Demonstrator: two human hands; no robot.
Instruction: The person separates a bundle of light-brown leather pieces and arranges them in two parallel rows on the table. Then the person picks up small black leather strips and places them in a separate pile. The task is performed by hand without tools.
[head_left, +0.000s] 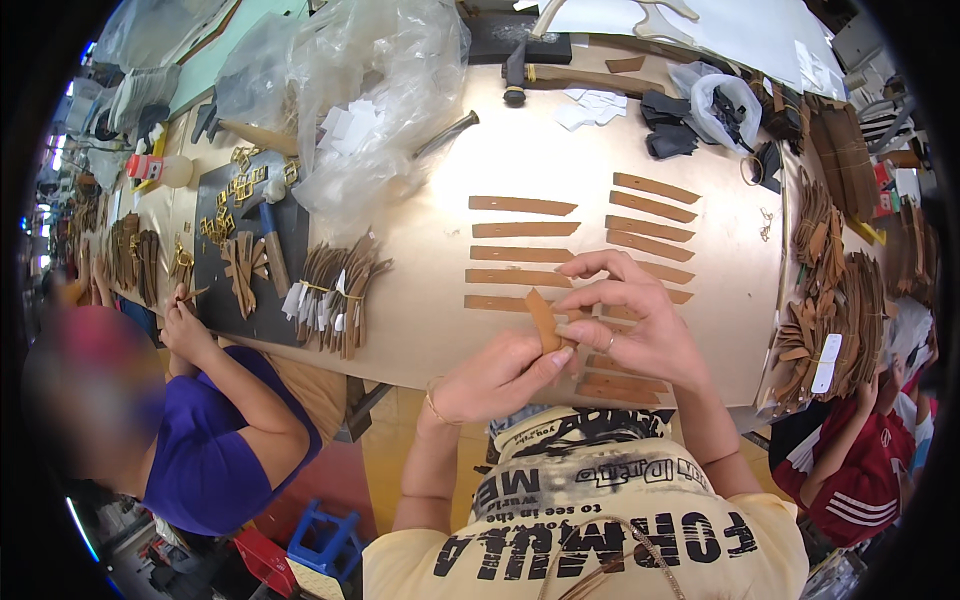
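1. You have the tan, narrow leather-like strip [543, 320] between your hands, above the middle of the counter's [420, 345] near edge. It looks bent, and your fingers hide its lower part.
2. Your left hand [500, 372] is closed in a pinch, thumb and fingers on the strip's lower part. Your right hand [635, 312] is half open, its curled fingers spread close beside the strip; you cannot tell from this view whether they grip it.
3. Expect the strip to be light and bendable, with some spring, and more likely to crease than break. Its smooth face could slide a little under dry fingertips.
4. Best take hold across the flat faces near an end, thumb opposite fingers; a midway hold would probably let both ends swing.
5. Similar tan flat strips [520, 254] lie in two columns ahead of you, toward the counter's far edge.
6. Near the counter's far right corner, the small white plastic bag [706, 98] stands open with dark pieces inside.
7. Toward the far left corner, the large clear crumpled plastic bag [400, 60] has white pieces showing at it; whether they are inside is unclear.
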